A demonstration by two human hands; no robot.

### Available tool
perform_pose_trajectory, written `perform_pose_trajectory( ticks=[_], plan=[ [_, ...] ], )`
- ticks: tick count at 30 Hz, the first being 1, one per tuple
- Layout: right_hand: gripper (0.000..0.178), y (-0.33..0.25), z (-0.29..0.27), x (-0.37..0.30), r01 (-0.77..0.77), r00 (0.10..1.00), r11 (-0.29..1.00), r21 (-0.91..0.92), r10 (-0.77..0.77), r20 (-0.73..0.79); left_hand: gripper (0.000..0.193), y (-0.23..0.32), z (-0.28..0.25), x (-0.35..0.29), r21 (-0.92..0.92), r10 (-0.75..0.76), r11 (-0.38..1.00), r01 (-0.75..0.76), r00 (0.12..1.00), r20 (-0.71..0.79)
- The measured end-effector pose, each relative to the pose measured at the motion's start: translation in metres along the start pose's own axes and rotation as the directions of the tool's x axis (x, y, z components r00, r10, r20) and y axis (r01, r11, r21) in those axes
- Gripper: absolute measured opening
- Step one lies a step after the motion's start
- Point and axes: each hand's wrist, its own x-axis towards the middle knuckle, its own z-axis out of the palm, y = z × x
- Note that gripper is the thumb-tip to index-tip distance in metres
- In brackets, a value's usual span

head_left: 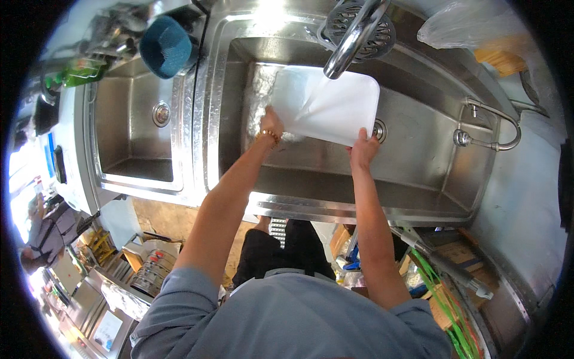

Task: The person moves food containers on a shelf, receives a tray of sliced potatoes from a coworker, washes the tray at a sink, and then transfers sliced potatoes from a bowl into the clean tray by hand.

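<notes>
A white rectangular cutting board (335, 105) is held tilted inside the large steel sink (418, 149), under the curved faucet (353, 42), and water runs across it. My left hand (270, 124), with a bead bracelet at the wrist, grips the board's left edge. Along the near right edge, my right hand (363, 148) grips the board close to the sink drain (379, 130).
A smaller steel sink (134, 128) lies to the left, with a blue basket (165, 46) at its back rim. A second tap (487, 134) stands at the right. A round strainer (359, 27) and a plastic bag (463, 24) lie behind. A person (45, 230) stands far left.
</notes>
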Motion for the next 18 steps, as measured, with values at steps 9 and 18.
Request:
perform_pose_trajectory(
  ticks=[9,18],
  plan=[
    [0.03,-0.018,-0.004,-0.054,0.146,0.98,0.986,0.08,-0.155,0.121,0.03,-0.014,0.009,0.027,0.395,0.106,0.916,-0.071,0.992,-0.068],
    [0.028,0.011,-0.029,-0.003,-0.056,0.973,0.987,0.15,0.02,0.231,0.029,-0.031,-0.007,-0.004,-0.842,0.031,0.516,0.16,0.978,0.205]
  ],
)
